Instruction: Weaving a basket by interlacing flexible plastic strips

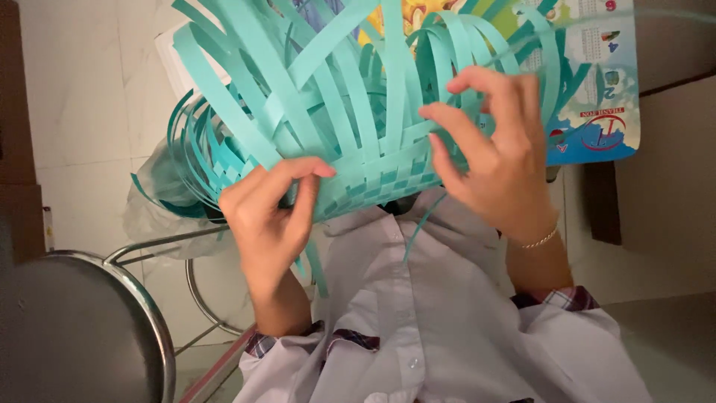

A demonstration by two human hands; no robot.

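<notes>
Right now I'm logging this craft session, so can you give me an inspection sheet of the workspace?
Surface: pale tiled floor; no table seen.
Job's things: teal paper-strip weave, woven band low, loose strips fanning out.
Clutter: colourful printed chart behind the weave; clear plastic bag.
Grip: left hand pinches the woven edge; right hand holds strips, thin bracelet at the wrist.
Cables: nothing seen.
Surroundings: metal stool; white shirt.

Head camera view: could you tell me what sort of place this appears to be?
Probably a home or classroom craft corner: a tiled floor, a metal stool and a colourful children's poster surround hands weaving teal paper strips.
</notes>
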